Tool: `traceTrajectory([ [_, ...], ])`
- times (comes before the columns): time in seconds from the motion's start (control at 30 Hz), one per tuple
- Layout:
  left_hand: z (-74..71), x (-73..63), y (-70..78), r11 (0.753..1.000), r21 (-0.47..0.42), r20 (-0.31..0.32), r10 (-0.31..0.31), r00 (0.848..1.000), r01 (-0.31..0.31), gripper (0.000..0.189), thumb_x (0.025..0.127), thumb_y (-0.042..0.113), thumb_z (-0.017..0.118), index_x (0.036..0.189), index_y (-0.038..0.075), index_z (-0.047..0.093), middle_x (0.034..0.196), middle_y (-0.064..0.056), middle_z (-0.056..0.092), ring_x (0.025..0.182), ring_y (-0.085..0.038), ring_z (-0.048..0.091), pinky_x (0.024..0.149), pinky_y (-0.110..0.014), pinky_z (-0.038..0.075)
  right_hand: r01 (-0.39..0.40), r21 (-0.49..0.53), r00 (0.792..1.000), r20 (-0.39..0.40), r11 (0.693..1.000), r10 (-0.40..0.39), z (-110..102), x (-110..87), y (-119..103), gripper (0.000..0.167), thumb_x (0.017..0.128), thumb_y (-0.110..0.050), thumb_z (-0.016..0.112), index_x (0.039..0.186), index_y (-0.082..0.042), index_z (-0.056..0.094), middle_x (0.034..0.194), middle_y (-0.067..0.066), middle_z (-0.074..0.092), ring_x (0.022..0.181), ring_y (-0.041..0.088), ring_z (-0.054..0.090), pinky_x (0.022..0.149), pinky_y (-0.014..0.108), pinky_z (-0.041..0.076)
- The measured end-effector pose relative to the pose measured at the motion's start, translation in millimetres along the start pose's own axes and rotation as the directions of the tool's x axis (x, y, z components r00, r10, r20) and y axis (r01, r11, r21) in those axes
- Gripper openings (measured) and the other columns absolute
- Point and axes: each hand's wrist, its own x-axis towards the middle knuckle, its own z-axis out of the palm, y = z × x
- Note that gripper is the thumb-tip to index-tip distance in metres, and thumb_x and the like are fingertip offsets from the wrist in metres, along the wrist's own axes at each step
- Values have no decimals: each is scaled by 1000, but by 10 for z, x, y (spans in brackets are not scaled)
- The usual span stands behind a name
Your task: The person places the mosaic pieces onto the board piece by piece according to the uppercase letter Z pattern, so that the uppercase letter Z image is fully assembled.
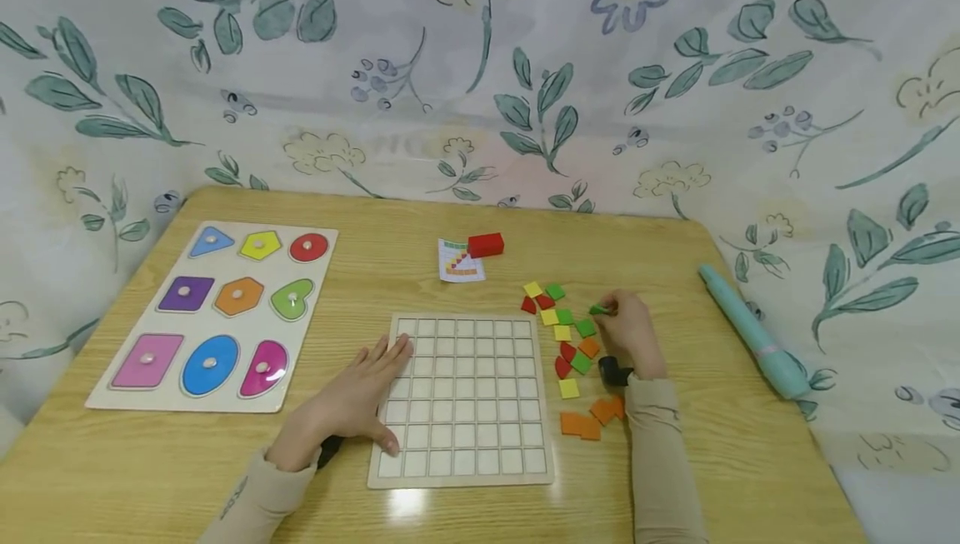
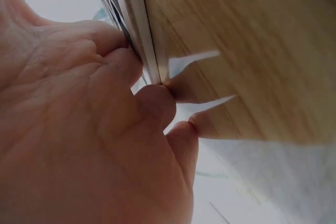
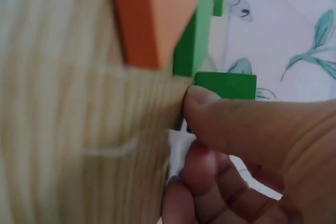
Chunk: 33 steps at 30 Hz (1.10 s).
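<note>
In the head view my left hand (image 1: 351, 398) rests with spread fingers on the left side of a pale wooden grid board (image 1: 459, 482). The left wrist view shows its fingertips meeting the board's edge and the tabletop. To the right of the board, my right hand (image 1: 632, 331) pinches a small green square tile (image 3: 228, 85) between thumb and fingers, just off or touching the table; I cannot tell which. Near it lie loose tiles: green (image 1: 585, 327), yellow (image 1: 562, 333), red (image 1: 545, 302) and orange (image 1: 573, 424). The grid squares hold no tiles.
Behind the board lies a small pattern card (image 1: 450, 272) with a red block (image 1: 486, 245) on its corner. A shape puzzle board (image 1: 168, 346) with knobbed pieces lies at the left. Along the right table edge is a teal tapered object (image 1: 753, 331). Floral cloth hangs behind.
</note>
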Motion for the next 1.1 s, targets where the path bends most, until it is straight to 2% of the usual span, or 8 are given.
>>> traceTrajectory([
  [0.13, -19, -14, 14, 1000, -8, 8, -3, 1000, 3, 136, 51, 49, 87, 153, -3, 14, 161, -23, 10, 147, -48, 7, 117, -65, 11, 23, -8, 1000, -8, 1000, -23, 11, -10, -152, 22, 93, -11, 61, 110, 2, 64, 108, 23, 67, 97, 36, 64, 84, 46, 53],
  [0.27, -37, -51, 18, 1000, -22, 4, -20, 1000, 20, 133, 53, 48, 86, 153, -3, 15, 161, -23, 11, 147, -47, 7, 117, -65, 11, 107, 78, 994, 25, 991, -110, 147, 6, -481, 26, 95, -15, 61, 116, -1, 65, 109, 19, 68, 100, 33, 64, 84, 44, 54],
  [0.33, -44, -65, 12, 999, -29, 4, -29, 1000, 29, 131, 54, 48, 85, 153, -3, 16, 161, -22, 12, 148, -47, 7, 118, -64, 11, 181, 130, 981, 48, 975, -188, 282, 16, -696, 25, 94, -13, 63, 114, -1, 67, 105, 18, 69, 97, 31, 66, 83, 42, 55],
  [0.43, -48, -68, 9, 999, -34, 4, -32, 999, 32, 130, 55, 48, 85, 153, -2, 17, 161, -22, 12, 148, -46, 7, 118, -64, 11, 232, 202, 961, 105, 952, -256, 531, -5, -1056, 22, 91, -12, 66, 111, -2, 69, 101, 14, 71, 94, 27, 66, 82, 38, 56],
  [0.63, -42, -36, 28, 1000, -13, -2, -18, 1000, 18, 127, 56, 48, 85, 152, -3, 19, 160, -23, 15, 147, -47, 10, 118, -64, 13, 288, 203, 919, 215, 936, -330, 991, -78, -1589, 15, 89, -15, 69, 102, -6, 71, 96, 9, 72, 87, 19, 65, 75, 27, 53],
  [0.73, -33, -22, 32, 1000, -14, 3, -15, 1000, 15, 127, 56, 47, 86, 152, -3, 19, 161, -22, 14, 147, -46, 10, 118, -63, 13, 308, 187, 908, 235, 933, -347, 1110, -115, -1697, 13, 89, -15, 69, 99, -6, 71, 91, 8, 71, 81, 15, 63, 69, 23, 50],
  [0.9, -34, -25, 17, 1000, -4, 4, -17, 1000, 17, 127, 56, 47, 86, 152, -3, 19, 161, -21, 13, 148, -46, 8, 119, -63, 12, 294, 153, 924, 205, 944, -321, 1228, -154, -1772, 14, 90, -18, 69, 98, -7, 71, 88, 6, 70, 75, 13, 60, 65, 21, 47],
  [1.1, -38, -48, 1, 1000, -1, -2, -16, 1000, 16, 128, 55, 47, 86, 152, -3, 19, 161, -22, 14, 147, -46, 10, 118, -63, 13, 315, 105, 921, 204, 943, -331, 1300, -168, -1793, 11, 89, -20, 70, 94, -10, 72, 86, 4, 70, 72, 10, 58, 62, 19, 45],
])
